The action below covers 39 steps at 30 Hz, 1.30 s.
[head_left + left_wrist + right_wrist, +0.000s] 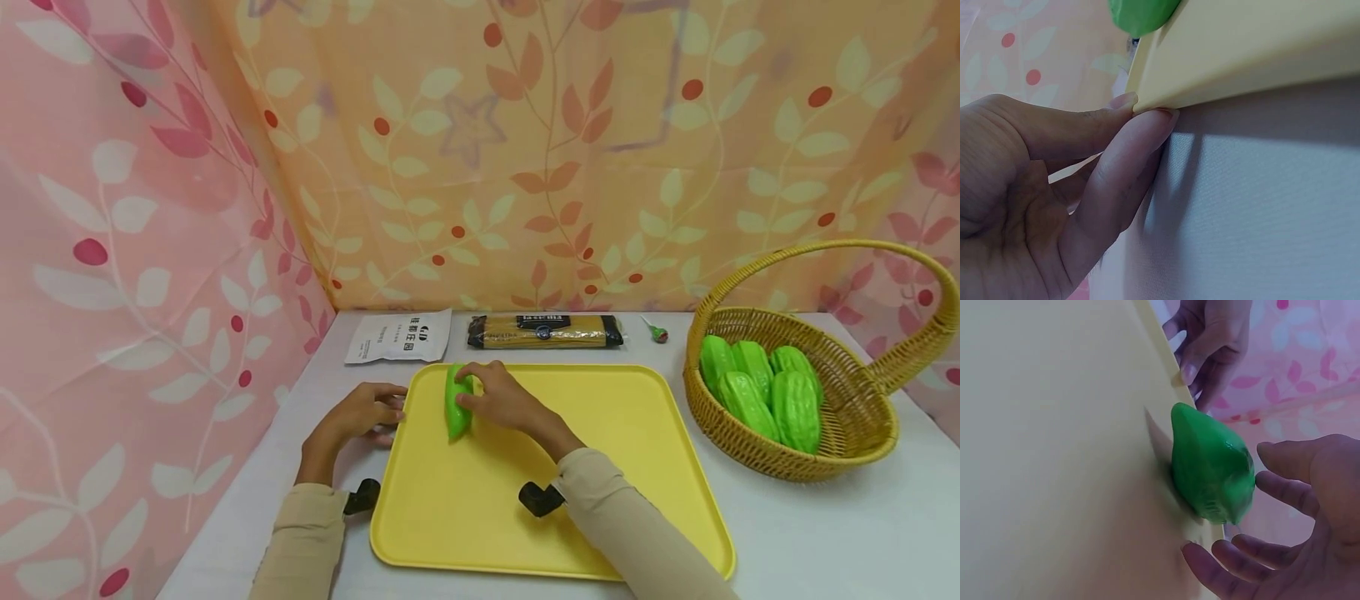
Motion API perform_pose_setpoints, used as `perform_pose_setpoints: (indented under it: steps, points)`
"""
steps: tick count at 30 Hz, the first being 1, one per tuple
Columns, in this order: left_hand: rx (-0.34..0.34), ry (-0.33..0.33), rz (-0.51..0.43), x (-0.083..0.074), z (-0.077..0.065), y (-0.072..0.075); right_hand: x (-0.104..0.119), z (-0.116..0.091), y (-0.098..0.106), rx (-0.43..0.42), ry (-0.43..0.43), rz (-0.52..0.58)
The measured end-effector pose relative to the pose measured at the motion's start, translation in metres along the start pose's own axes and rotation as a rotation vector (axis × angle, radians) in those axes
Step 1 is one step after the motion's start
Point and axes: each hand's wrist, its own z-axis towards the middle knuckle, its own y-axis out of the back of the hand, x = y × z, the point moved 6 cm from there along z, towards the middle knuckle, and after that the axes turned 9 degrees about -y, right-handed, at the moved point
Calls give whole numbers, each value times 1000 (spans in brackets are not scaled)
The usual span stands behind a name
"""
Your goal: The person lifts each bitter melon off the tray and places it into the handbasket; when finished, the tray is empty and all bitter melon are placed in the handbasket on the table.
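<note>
A glossy green fruit (458, 403), ridged with a tapered tip like a star fruit, lies on the yellow tray (570, 467) near its far left corner. My right hand (498, 397) reaches over it. In the right wrist view the fingers are spread and loosely bent around the fruit (1210, 465), with one fingertip right at its side and the thumb apart from it. My left hand (365, 414) is at the tray's left edge. The left wrist view shows its thumb and forefinger pinching the tray rim (1154, 103), thumb above and forefinger below.
A wicker basket (862, 433) with several green ribbed fruits (797, 408) stands to the right. Behind the tray lie a white packet (401, 336), a spaghetti pack (543, 332) and a small red-and-green bud on a stick (658, 334). Patterned curtains (570, 167) enclose the table.
</note>
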Motion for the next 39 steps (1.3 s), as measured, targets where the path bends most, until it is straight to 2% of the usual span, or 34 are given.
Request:
perform_pose_setpoints:
  steps: [5, 15, 21, 24, 29, 39]
  points:
    - [-8, 4, 7, 3, 1, 0, 6, -4, -1, 12, 0, 33]
    - [2, -1, 4, 1, 0, 0, 4, -11, 0, 30, -98, 81]
    - [-5, 13, 34, 1, -1, 1, 5, -18, 4, 55, -90, 75]
    - [-4, 13, 34, 1, -1, 0, 3, -25, 8, 73, -106, 110]
    - [1, 2, 24, 0, 0, -1, -5, -40, 23, 64, -131, 169]
    - [4, -4, 32, -1, 0, 1, -27, -77, 69, 5, -134, 168]
